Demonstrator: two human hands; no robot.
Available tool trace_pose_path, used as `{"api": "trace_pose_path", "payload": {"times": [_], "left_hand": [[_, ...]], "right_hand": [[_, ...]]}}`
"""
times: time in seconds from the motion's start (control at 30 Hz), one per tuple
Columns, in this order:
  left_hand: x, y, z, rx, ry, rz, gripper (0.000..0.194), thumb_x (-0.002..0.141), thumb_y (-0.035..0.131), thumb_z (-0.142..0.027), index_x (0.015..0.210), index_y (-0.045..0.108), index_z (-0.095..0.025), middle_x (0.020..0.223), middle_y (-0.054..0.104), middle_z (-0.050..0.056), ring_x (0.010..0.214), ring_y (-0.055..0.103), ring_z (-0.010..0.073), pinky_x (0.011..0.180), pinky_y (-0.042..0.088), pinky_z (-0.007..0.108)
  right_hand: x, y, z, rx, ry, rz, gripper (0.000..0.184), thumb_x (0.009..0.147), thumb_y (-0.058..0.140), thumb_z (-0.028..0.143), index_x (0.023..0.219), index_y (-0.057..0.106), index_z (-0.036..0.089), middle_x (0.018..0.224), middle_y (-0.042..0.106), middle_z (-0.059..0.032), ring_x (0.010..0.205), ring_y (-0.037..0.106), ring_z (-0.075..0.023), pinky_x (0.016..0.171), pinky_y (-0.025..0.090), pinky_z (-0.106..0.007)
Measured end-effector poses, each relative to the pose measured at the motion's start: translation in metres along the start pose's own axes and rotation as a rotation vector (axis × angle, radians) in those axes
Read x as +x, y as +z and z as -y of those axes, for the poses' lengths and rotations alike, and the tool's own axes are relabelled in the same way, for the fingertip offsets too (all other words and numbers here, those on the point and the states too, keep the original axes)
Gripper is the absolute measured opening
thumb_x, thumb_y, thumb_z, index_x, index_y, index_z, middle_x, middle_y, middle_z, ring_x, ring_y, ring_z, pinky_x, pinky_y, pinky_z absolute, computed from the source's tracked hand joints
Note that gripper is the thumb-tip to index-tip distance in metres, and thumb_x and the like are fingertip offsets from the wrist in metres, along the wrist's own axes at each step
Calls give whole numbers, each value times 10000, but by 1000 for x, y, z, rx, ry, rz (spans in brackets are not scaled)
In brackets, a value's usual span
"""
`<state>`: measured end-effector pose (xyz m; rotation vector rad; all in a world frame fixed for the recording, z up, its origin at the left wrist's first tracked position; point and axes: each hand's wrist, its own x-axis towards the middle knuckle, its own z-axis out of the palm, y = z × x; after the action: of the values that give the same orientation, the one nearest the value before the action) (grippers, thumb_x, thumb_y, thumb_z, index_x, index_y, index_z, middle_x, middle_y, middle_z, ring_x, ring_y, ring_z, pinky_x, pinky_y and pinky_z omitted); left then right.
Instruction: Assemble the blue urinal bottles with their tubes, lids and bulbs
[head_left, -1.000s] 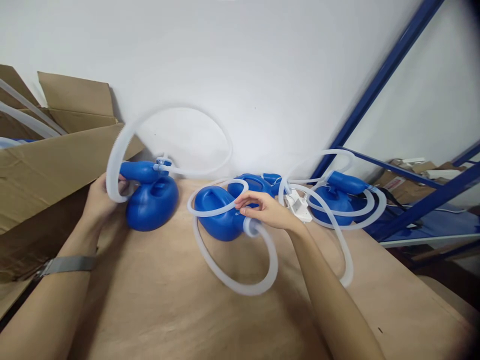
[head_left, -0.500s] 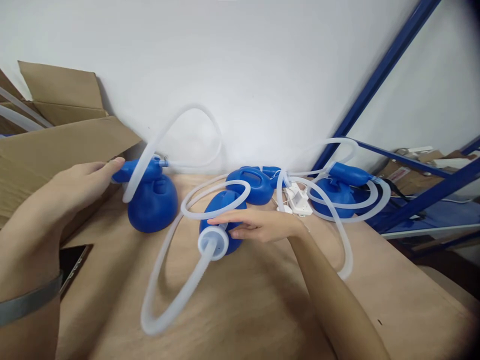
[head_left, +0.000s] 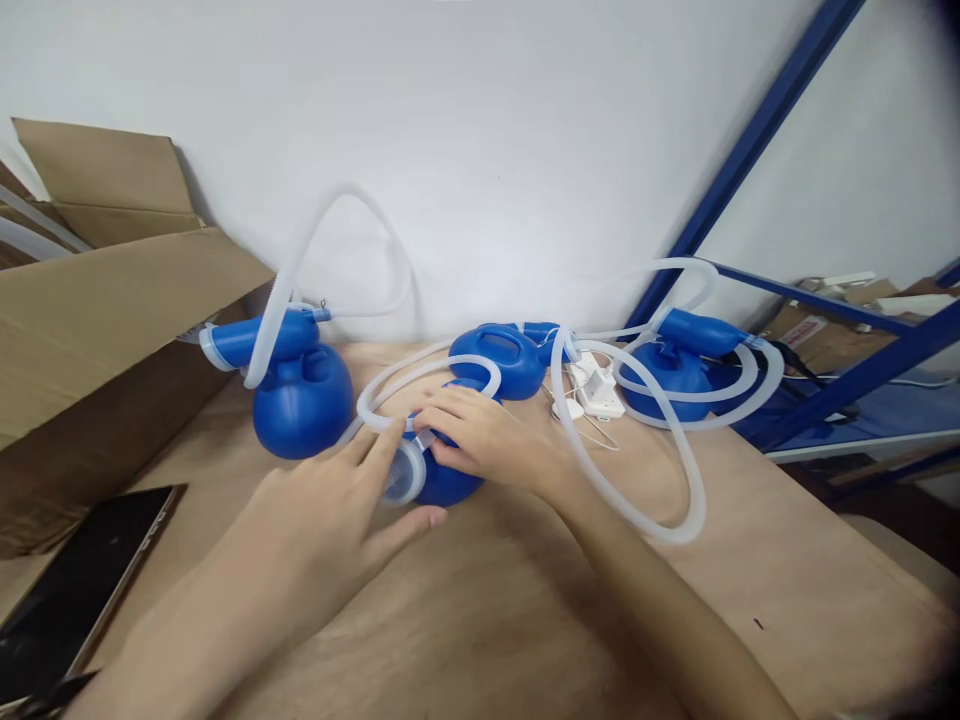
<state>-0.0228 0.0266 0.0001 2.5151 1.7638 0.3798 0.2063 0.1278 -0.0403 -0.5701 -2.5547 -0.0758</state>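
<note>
Right hand (head_left: 495,440) curled over the middle blue bottle (head_left: 450,486), centre frame; can't tell if it's pinching anything. Left hand (head_left: 315,520) open, thumb apart, at the clear cap (head_left: 406,474). Cap's at the bottle's neck end; seating unclear, so completion can't be confirmed. Left bottle (head_left: 301,410) looks assembled: spout and tube on. Wooden bench (head_left: 465,620) carries these, plus white adapter (head_left: 598,388) right of centre, black device (head_left: 79,585) lower left. Carton (head_left: 112,290) left, white wall (head_left: 487,130) behind, blue rack (head_left: 759,132) right.

rounded blue container (head_left: 448,489) is being supported by wooden tabletop (head_left: 450,620), top partly being hidden; translucent round cap (head_left: 405,475) is being seen at its left end; whitish flexible tube (head_left: 496,378) is being looped above.
</note>
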Motion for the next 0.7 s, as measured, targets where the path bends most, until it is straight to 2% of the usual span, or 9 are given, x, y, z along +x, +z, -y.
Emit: {"api": "trace_pose_path", "payload": {"times": [0.07,0.13,0.23,0.3,0.4,0.5,0.63,0.7], "left_hand": [[11,12,2,95,-7,131,662,1018,564,-655,1469,615,-173,1230,804,205,994,792,460,684,550,445],[20,14,11,117,16,202,612,1055,526,-611,1462,612,-161,1131,820,173,929,796,416,675,526,423],[29,9,27,60,112,242,678,1063,509,-611,1563,543,-155,1090,825,147,846,792,371,679,512,409],[31,5,38,14,163,249,721,1045,535,-616,1598,519,-154,1133,825,151,862,794,363,698,522,402],[34,1,50,-76,224,259,684,1022,595,-574,1607,533,-226,1252,814,123,921,802,338,735,547,380],[35,-2,54,-110,292,245,678,986,651,-462,1632,509,-312,1352,789,83,915,808,306,745,559,368],[38,-2,45,-49,424,191,564,897,657,-306,1461,651,-299,1362,766,85,887,796,318,721,575,404],[40,0,39,-92,475,170,531,859,647,-239,1388,677,-273,1338,764,87,975,794,331,782,608,431]], "right_hand": [[-3,12,-4,-6,17,-59,281,1072,565,154,1302,726,168,1187,820,-124,1139,741,-274,1058,579,-464],[-6,23,-8,-43,-8,-126,309,1074,540,140,1322,725,140,1116,840,-122,1052,773,-271,974,594,-431],[-5,33,-12,-87,-50,-209,326,1087,494,112,1309,733,117,1086,856,-123,1021,791,-256,924,584,-394],[-4,35,-12,-87,-32,-206,318,1098,495,129,1301,739,136,1096,864,-109,1025,795,-247,948,574,-389],[-1,27,-8,-31,50,-173,291,1135,519,235,1302,747,167,1163,863,-103,1061,800,-252,982,564,-392],[-1,8,1,59,142,-106,356,1168,504,388,1318,746,173,1168,858,-107,1084,804,-261,969,574,-385],[-1,-16,16,132,282,61,502,1150,514,515,1507,637,185,1352,800,-139,1264,753,-316,1065,571,-458],[-1,-21,22,134,367,97,588,1134,520,562,1573,576,175,1453,746,-171,1351,705,-361,1117,552,-533]]}}
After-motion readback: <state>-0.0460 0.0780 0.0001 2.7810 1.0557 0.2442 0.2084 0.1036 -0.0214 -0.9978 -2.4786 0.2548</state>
